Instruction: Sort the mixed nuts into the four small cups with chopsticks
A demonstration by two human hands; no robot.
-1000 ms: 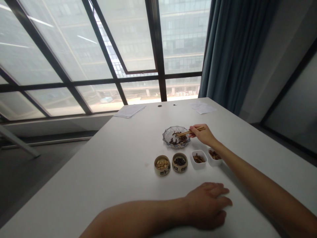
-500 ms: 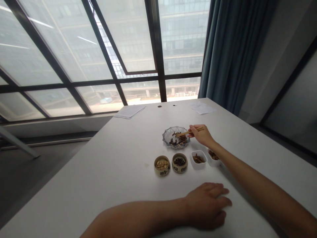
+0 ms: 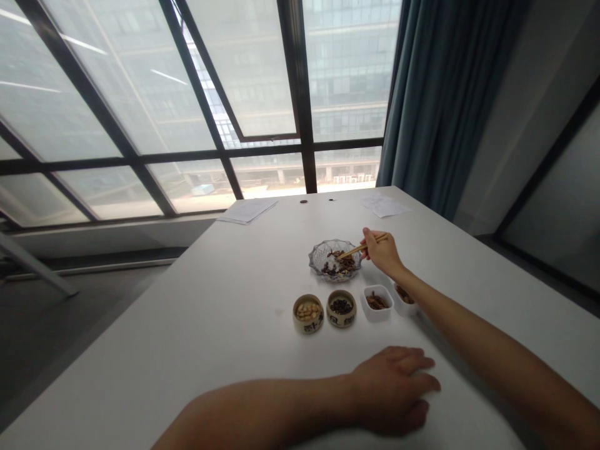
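Note:
My right hand [image 3: 380, 251] is closed around a pair of wooden chopsticks [image 3: 359, 248], whose tips reach into a glass bowl [image 3: 316, 250]. Mixed dark and brown dried pieces [image 3: 344, 264] lie in that bowl. Flat on the table rests my left hand [image 3: 396, 389], fingers apart and holding nothing. Between the hands stand two round ceramic pots in a row, one with peanut-like pale pieces [image 3: 308, 311], the other with small dark pieces [image 3: 341, 306]. Beside them a square white dish [image 3: 377, 312] holds brown pieces. My right forearm partly hides a second white dish [image 3: 405, 306].
The white table [image 3: 210, 312] stretches to the windows. Papers [image 3: 248, 211] lie at its far left corner and another sheet [image 3: 385, 205] at the far right. Two small dark spots show near the far edge. A blue curtain [image 3: 431, 112] hangs behind at right.
My right hand has tilted up slightly, and the chopstick tips have shifted a little to the right within the bowl. My left hand stays in place on the table.

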